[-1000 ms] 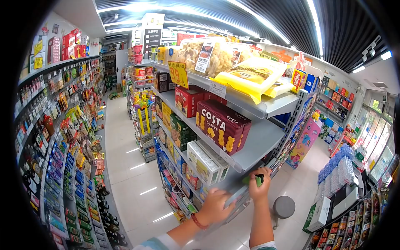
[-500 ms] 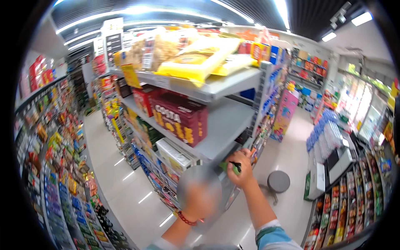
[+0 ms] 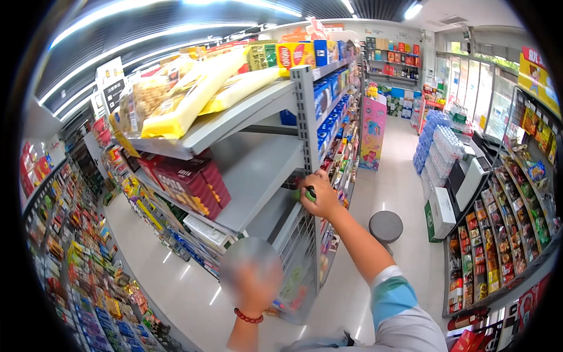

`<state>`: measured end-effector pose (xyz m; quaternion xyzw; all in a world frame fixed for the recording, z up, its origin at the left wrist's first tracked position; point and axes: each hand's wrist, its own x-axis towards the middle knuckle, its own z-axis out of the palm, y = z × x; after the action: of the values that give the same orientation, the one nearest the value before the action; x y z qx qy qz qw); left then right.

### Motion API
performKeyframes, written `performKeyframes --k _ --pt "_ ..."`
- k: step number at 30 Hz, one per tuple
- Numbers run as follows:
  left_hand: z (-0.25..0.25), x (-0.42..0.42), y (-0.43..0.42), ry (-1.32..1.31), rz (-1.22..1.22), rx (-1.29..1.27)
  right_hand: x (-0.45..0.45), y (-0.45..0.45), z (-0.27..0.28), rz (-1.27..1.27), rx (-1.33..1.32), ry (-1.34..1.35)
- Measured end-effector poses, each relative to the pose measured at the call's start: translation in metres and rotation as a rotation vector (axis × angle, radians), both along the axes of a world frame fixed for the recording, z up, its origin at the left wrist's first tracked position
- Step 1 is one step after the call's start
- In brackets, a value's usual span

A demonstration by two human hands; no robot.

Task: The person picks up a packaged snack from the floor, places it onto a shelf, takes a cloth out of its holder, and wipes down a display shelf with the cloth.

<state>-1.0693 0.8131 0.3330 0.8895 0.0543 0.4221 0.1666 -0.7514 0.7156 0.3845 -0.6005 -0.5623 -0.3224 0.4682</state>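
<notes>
My right hand (image 3: 318,195) is closed round a small green and black object (image 3: 310,193), beside the metal upright at the end of the shelving. My left hand (image 3: 252,284), with a red bead bracelet (image 3: 248,317) at the wrist, is lower and to the left, near the shelf end; a blurred round patch hides its fingers. Above it the maroon Costa boxes (image 3: 196,182) stand on the grey middle shelf (image 3: 264,170). Yellow packages (image 3: 193,100) lie on the top shelf.
A round grey stool (image 3: 386,226) stands on the floor to the right. Beyond it are a white and green box (image 3: 440,214), stacked bottle packs (image 3: 448,146) and a snack rack (image 3: 504,234). A pink display (image 3: 372,132) stands at the aisle. Packed shelves (image 3: 64,264) line the left.
The view has swung to the right, and the shelving sits further left in it. My right hand still holds the green and black object and is now by the upright. My left hand's fingers have become hidden.
</notes>
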Motion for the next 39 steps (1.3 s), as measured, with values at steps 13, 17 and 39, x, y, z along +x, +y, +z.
performKeyframes --k 13,17,39 --pt "-0.011 0.001 -0.004 0.012 -0.023 -0.071 -0.018 0.015 -0.016 -0.137 0.262 0.233" --pt "-0.019 0.002 0.0 -0.008 -0.004 -0.204 -0.03 0.027 -0.018 -0.207 0.325 0.332" --pt "0.02 -0.008 -0.001 0.055 -0.19 -0.184 -0.164 0.014 -0.003 -0.067 0.169 0.359"
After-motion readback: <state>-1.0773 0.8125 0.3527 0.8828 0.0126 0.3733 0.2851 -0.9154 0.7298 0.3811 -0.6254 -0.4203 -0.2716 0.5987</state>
